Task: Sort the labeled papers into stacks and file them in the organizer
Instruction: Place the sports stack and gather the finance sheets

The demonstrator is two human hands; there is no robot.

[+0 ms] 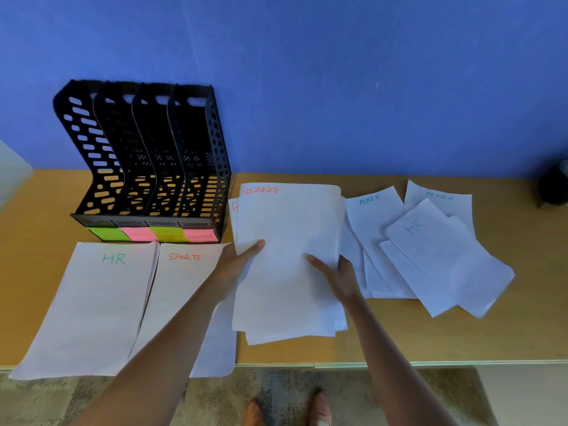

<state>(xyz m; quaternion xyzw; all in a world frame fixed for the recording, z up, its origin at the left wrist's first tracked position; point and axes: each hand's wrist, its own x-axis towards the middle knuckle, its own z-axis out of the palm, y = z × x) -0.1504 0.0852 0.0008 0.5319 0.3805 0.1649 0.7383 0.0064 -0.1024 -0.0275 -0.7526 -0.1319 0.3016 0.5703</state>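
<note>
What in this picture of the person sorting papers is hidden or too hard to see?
- Sticky labels on the organizer, head view: writing too small and blurred to read surely.
- Sheets under the FINANCE stack: covered by the top sheet, the left hand and the right hand.
- Loose pile on the right: lower sheets overlapped, labels hidden.
- Dark object: cut off by the right edge.

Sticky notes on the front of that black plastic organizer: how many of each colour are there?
Green paper sticky notes: 2
Pink paper sticky notes: 2
Total: 4, in a row along the base of the black plastic organizer, alternating green, pink, green, pink from left to right.
</note>
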